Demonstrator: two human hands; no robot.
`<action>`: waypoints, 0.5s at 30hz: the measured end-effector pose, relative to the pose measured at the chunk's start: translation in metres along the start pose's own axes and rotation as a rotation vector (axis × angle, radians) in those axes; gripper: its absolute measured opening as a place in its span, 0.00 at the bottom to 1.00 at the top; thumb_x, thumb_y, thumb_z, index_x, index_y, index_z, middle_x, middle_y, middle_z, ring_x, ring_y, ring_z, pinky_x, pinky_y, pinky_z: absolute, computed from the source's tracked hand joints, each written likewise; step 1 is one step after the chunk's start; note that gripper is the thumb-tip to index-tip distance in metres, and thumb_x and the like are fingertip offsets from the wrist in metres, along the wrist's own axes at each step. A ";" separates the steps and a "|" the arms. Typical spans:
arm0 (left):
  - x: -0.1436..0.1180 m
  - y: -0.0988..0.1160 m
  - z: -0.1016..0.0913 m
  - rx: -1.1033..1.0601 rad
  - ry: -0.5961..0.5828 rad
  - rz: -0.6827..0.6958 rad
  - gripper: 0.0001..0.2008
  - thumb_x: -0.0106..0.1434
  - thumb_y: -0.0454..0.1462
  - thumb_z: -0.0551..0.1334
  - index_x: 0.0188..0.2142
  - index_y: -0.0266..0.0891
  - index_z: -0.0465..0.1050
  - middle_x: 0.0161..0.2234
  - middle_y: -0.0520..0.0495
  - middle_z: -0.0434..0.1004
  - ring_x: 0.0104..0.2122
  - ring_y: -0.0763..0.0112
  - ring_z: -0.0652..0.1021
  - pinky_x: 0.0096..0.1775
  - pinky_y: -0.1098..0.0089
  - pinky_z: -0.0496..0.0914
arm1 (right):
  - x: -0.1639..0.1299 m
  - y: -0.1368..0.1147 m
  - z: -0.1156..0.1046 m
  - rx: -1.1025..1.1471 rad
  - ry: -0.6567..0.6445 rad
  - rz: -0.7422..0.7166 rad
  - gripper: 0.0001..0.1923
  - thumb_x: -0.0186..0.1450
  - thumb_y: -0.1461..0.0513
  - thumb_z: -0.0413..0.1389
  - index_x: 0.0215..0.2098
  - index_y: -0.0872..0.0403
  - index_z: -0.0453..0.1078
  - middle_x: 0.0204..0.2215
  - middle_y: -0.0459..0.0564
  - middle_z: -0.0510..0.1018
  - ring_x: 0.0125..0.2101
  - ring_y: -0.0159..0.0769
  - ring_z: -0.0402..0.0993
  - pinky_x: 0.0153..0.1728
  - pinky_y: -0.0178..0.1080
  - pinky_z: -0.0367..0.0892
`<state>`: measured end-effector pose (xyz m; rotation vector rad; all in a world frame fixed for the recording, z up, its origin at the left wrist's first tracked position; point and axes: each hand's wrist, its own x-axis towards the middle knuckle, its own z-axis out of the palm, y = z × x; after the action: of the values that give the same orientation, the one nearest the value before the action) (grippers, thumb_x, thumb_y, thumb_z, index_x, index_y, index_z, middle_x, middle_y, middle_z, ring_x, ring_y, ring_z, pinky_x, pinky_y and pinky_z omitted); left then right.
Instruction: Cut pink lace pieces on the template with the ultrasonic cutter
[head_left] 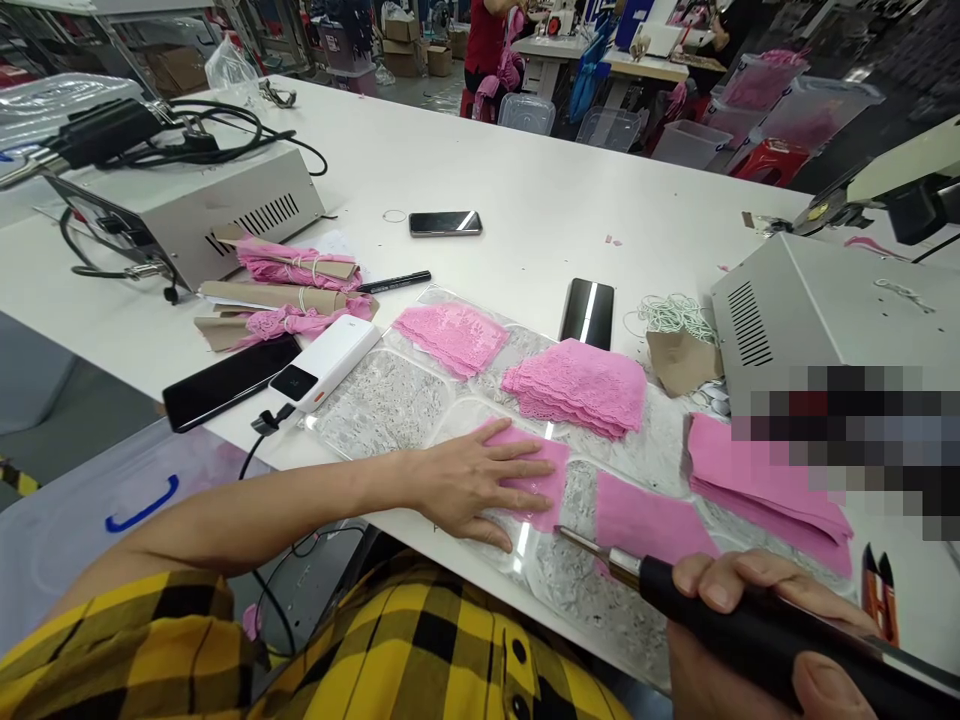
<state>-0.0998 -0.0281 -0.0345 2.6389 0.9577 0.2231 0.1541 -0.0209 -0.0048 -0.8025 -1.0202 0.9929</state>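
Gripping the black tool point(757, 625) in your right hand point(750, 640), your left hand point(469, 480) lies flat, fingers spread, pinning pink fabric point(536, 470); trimming step, steady tip placement needed.

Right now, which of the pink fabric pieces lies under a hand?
The small pink piece at the table's near edge: the left hand lies flat on it. The other pink pieces lie untouched.

I see long white worktable point(540, 190), grey floor point(45, 400) at left, further tables point(637, 65) and clear plastic bins point(690, 140) behind.
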 end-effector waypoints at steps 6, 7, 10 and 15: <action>0.000 0.000 -0.001 -0.009 0.033 0.015 0.29 0.66 0.52 0.57 0.62 0.43 0.63 0.67 0.41 0.51 0.68 0.53 0.51 0.64 0.45 0.33 | 0.005 0.004 -0.005 0.039 -0.089 -0.030 0.05 0.53 0.62 0.54 0.29 0.54 0.68 0.26 0.45 0.73 0.19 0.30 0.66 0.19 0.39 0.67; 0.000 0.000 -0.001 -0.009 0.041 0.018 0.29 0.66 0.53 0.57 0.62 0.42 0.63 0.67 0.41 0.52 0.68 0.52 0.52 0.65 0.45 0.33 | 0.005 0.004 -0.005 0.040 -0.091 -0.029 0.05 0.53 0.62 0.54 0.29 0.54 0.68 0.26 0.45 0.73 0.19 0.30 0.66 0.19 0.39 0.67; 0.000 0.000 -0.001 -0.003 0.054 0.023 0.30 0.66 0.53 0.58 0.61 0.41 0.64 0.67 0.41 0.53 0.67 0.52 0.52 0.65 0.45 0.33 | 0.003 0.003 -0.003 0.028 -0.085 -0.021 0.05 0.52 0.63 0.53 0.29 0.54 0.67 0.25 0.45 0.72 0.19 0.30 0.65 0.19 0.39 0.66; 0.000 0.002 -0.005 -0.001 0.054 0.025 0.30 0.65 0.52 0.58 0.62 0.42 0.64 0.67 0.39 0.52 0.67 0.51 0.52 0.64 0.44 0.34 | 0.002 0.007 -0.013 0.003 0.005 0.003 0.08 0.52 0.60 0.52 0.30 0.53 0.67 0.27 0.45 0.69 0.22 0.31 0.63 0.20 0.38 0.65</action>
<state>-0.0999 -0.0277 -0.0290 2.6574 0.9418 0.3018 0.1649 -0.0178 -0.0143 -0.8041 -1.0137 0.9947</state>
